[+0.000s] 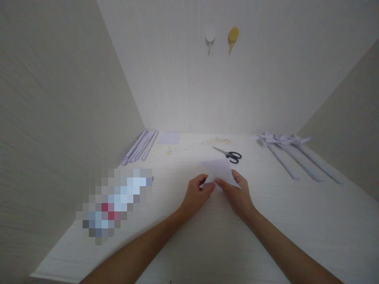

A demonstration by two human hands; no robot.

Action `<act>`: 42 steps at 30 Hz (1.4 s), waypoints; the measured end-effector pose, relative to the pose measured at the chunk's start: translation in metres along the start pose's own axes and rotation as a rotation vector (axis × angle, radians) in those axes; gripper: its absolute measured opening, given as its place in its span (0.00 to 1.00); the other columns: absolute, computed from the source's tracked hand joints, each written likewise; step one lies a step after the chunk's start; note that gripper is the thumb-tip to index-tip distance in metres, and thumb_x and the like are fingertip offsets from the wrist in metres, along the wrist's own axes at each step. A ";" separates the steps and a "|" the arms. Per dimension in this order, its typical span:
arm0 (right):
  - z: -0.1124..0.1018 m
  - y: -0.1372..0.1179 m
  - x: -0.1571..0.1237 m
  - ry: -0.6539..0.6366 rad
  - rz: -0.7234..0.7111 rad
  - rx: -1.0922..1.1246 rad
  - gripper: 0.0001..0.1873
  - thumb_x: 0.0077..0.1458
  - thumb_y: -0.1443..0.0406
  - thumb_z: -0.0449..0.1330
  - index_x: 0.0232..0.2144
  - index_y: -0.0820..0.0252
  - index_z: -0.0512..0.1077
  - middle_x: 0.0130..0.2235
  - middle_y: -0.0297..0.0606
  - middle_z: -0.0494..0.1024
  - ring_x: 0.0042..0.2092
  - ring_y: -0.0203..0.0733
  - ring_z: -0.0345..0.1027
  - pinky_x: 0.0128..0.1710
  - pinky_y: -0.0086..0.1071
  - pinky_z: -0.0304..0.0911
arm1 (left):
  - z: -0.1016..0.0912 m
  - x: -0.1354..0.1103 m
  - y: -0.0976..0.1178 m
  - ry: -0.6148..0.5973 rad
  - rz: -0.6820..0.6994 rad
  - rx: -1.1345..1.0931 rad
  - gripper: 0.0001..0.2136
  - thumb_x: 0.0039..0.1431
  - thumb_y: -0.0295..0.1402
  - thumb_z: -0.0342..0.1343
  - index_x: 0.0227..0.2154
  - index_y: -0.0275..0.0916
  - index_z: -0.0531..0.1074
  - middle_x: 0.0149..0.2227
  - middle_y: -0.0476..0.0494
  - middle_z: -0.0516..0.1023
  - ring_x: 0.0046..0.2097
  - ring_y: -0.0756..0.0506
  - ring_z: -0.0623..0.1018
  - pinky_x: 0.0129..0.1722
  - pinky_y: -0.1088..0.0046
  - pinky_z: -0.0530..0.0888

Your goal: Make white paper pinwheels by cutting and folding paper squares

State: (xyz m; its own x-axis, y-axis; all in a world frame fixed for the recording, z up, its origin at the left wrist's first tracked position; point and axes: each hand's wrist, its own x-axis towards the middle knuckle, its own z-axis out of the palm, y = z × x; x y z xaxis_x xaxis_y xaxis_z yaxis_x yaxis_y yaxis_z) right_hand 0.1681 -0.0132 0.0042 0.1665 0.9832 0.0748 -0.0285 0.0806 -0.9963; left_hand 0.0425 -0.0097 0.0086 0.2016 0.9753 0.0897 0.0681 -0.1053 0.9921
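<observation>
A sheet of white paper is held just above the table, between both hands. My left hand pinches its near left edge with thumb and fingers. With the thumb on top and fingers beneath, my right hand grips the near right side. The paper's near edge is partly hidden by my fingers and seems slightly bent. Just beyond the sheet lies a pair of scissors with black handles, its blades pointing to the far left.
Several rolled paper tubes lie at the far left, beside a flat paper square. Pinwheel-like folded papers on sticks rest at the right. Thin string lies near the back wall. A blurred-out object is at left. Two hooks hang on the wall.
</observation>
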 end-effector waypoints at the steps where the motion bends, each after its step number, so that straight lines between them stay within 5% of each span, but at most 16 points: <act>1: 0.000 0.001 0.000 -0.007 0.010 0.024 0.21 0.37 0.60 0.61 0.35 0.65 0.67 0.27 0.38 0.72 0.27 0.38 0.64 0.25 0.30 0.60 | 0.000 0.000 -0.001 0.007 -0.001 -0.001 0.08 0.45 0.35 0.52 0.25 0.34 0.67 0.22 0.50 0.66 0.22 0.54 0.65 0.19 0.81 0.65; 22: 0.001 -0.001 -0.002 -0.063 -0.034 -0.043 0.17 0.39 0.62 0.61 0.34 0.63 0.67 0.29 0.37 0.72 0.28 0.37 0.64 0.26 0.29 0.59 | 0.000 0.002 0.000 0.098 -0.033 -0.018 0.08 0.44 0.36 0.53 0.22 0.34 0.67 0.23 0.50 0.68 0.24 0.53 0.66 0.23 0.78 0.66; 28: 0.002 0.004 0.001 0.111 -0.077 -0.065 0.18 0.36 0.63 0.63 0.32 0.61 0.65 0.32 0.37 0.72 0.32 0.38 0.66 0.32 0.32 0.61 | -0.001 0.005 -0.001 0.220 -0.064 -0.079 0.07 0.43 0.34 0.54 0.20 0.34 0.67 0.21 0.51 0.67 0.23 0.54 0.66 0.22 0.80 0.65; 34: 0.003 0.003 -0.002 0.253 -0.240 -0.107 0.12 0.39 0.67 0.61 0.28 0.60 0.62 0.24 0.31 0.67 0.26 0.33 0.63 0.27 0.28 0.60 | -0.002 0.006 -0.003 0.267 -0.019 -0.068 0.05 0.44 0.31 0.53 0.23 0.33 0.69 0.25 0.48 0.71 0.29 0.51 0.70 0.30 0.76 0.67; 37: 0.004 0.001 -0.006 0.201 -0.309 -0.198 0.08 0.42 0.67 0.58 0.27 0.59 0.61 0.23 0.30 0.65 0.24 0.32 0.61 0.24 0.27 0.59 | -0.002 0.005 -0.005 0.247 0.000 -0.075 0.06 0.44 0.30 0.53 0.25 0.33 0.70 0.27 0.46 0.73 0.30 0.50 0.71 0.33 0.75 0.68; 42: -0.001 -0.002 -0.006 -0.114 -0.419 -0.428 0.02 0.47 0.68 0.54 0.27 0.60 0.67 0.24 0.34 0.68 0.26 0.34 0.62 0.26 0.28 0.60 | -0.004 0.006 -0.007 0.187 -0.007 -0.037 0.05 0.43 0.30 0.54 0.24 0.33 0.70 0.25 0.46 0.73 0.28 0.50 0.71 0.32 0.74 0.67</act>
State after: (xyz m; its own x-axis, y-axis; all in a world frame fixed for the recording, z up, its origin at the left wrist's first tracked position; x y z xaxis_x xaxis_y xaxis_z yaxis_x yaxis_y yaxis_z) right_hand 0.1679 -0.0192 0.0057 -0.0292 0.8954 0.4442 0.4196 0.4144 -0.8076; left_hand 0.0395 -0.0029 0.0028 0.0157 0.9955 0.0937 0.0325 -0.0942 0.9950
